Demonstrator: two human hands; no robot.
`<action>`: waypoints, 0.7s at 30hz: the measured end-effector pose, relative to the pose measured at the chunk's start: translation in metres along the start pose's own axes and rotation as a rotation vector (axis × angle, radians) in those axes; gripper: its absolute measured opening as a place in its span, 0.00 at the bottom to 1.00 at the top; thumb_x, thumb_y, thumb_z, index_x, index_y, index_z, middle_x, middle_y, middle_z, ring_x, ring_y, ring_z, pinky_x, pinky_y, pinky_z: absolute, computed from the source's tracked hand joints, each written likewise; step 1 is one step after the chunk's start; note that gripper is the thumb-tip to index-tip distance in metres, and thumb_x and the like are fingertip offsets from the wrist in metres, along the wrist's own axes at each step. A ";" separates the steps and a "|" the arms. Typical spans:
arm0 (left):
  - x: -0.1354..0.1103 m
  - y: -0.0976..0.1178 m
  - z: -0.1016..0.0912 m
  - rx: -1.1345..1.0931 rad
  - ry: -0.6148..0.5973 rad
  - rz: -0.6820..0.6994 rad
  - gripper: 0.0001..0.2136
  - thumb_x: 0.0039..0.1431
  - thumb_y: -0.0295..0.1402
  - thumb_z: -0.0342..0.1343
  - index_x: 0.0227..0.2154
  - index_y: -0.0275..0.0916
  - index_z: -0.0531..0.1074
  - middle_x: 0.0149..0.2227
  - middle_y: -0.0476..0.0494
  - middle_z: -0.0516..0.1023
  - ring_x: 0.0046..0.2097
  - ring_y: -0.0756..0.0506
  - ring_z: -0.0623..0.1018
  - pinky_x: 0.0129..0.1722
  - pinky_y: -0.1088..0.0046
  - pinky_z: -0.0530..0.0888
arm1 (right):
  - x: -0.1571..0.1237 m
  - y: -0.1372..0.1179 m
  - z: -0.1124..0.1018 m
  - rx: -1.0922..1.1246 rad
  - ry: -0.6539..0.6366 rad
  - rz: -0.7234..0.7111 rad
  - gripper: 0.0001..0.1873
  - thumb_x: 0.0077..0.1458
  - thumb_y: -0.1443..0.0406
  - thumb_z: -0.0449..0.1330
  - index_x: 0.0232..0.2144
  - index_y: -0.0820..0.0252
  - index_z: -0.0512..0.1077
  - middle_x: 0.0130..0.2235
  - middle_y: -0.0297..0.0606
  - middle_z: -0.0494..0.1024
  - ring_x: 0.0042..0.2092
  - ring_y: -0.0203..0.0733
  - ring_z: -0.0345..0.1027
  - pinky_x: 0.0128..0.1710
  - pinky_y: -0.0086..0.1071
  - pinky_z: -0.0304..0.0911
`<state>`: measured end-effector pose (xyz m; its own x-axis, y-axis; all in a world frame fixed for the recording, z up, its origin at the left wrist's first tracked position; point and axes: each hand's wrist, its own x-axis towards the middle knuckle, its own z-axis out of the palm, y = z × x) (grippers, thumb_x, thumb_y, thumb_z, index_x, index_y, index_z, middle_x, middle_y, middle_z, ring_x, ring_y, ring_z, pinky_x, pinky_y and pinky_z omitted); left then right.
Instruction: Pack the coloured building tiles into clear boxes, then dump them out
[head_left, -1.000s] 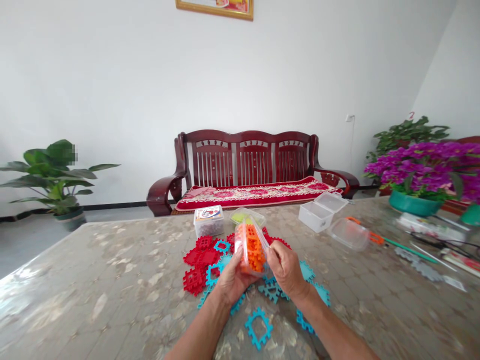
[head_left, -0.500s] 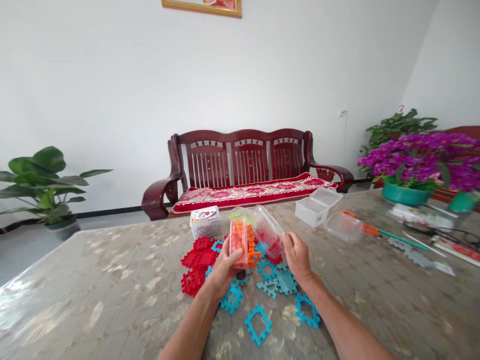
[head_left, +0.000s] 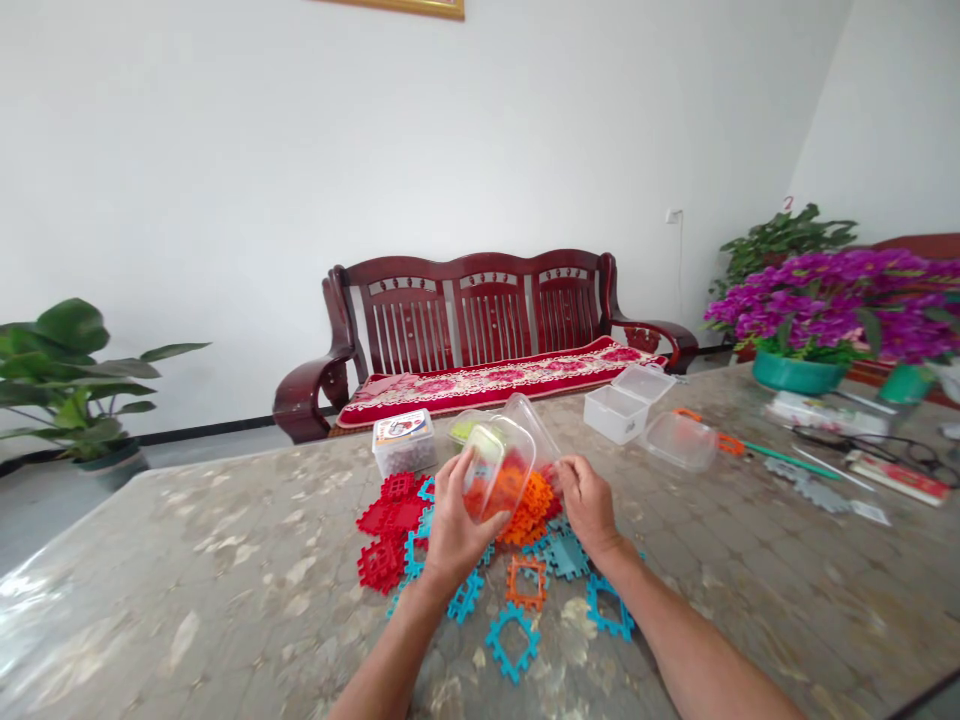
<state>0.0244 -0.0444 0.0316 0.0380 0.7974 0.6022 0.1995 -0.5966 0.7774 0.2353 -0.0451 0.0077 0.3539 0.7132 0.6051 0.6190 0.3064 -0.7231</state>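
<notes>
My left hand [head_left: 456, 530] is closed around a clear plastic box [head_left: 489, 450], which is tipped over the toy pieces. Beneath and beside it lies a heap of orange notched building pieces [head_left: 535, 508]; some show through its clear wall. My right hand [head_left: 591, 508] pinches a second clear plastic piece [head_left: 541, 428], partly behind the box; whether it is a lid or another box I cannot tell. Red notched pieces [head_left: 382, 560] lie left of my left hand. Blue notched pieces [head_left: 513, 642] and a single orange frame [head_left: 526, 582] are scattered nearer me.
A lidded box with a label [head_left: 403, 442] stands behind the red pieces. To the right are an open white box [head_left: 616, 412], a clear lid [head_left: 681, 442], a green stick [head_left: 795, 470], glasses [head_left: 862, 445] and a potted purple flower arrangement [head_left: 799, 370]. A wooden bench [head_left: 491, 310] stands beyond the table.
My left hand has tipped the box, and orange pieces that were inside now lie heaped on the table. One orange frame has landed nearer me. My right hand keeps its clear plastic piece.
</notes>
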 end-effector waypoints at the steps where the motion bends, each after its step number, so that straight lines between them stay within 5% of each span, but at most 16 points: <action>1: 0.001 0.001 -0.002 0.057 0.005 0.060 0.39 0.41 0.31 0.71 0.60 0.46 0.64 0.57 0.39 0.65 0.61 0.33 0.63 0.63 0.51 0.57 | 0.000 0.000 0.000 0.009 0.001 0.010 0.19 0.62 0.51 0.50 0.32 0.57 0.71 0.26 0.36 0.78 0.28 0.41 0.72 0.30 0.30 0.62; 8: 0.012 0.008 -0.021 0.243 0.102 0.220 0.38 0.48 0.35 0.68 0.63 0.48 0.59 0.63 0.38 0.58 0.65 0.33 0.57 0.65 0.51 0.56 | -0.001 -0.006 -0.002 0.041 0.056 -0.055 0.14 0.61 0.55 0.53 0.34 0.58 0.71 0.30 0.37 0.79 0.33 0.42 0.74 0.33 0.32 0.66; 16: 0.013 0.023 -0.011 -0.694 0.060 -0.313 0.46 0.49 0.39 0.67 0.67 0.52 0.45 0.60 0.37 0.64 0.61 0.33 0.67 0.56 0.53 0.69 | -0.008 -0.023 -0.003 0.087 0.048 -0.265 0.10 0.62 0.62 0.55 0.42 0.57 0.73 0.37 0.39 0.81 0.37 0.40 0.76 0.38 0.32 0.71; 21: 0.002 0.015 0.003 -0.835 0.048 -0.427 0.50 0.40 0.39 0.72 0.65 0.50 0.49 0.57 0.38 0.69 0.58 0.32 0.70 0.54 0.53 0.70 | -0.016 -0.039 -0.005 0.085 -0.077 -0.510 0.17 0.63 0.68 0.53 0.52 0.53 0.70 0.44 0.39 0.80 0.45 0.40 0.75 0.46 0.33 0.71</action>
<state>0.0304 -0.0514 0.0434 0.0793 0.9705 0.2278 -0.5811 -0.1406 0.8016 0.2087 -0.0716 0.0276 -0.0327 0.5031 0.8636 0.6393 0.6747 -0.3688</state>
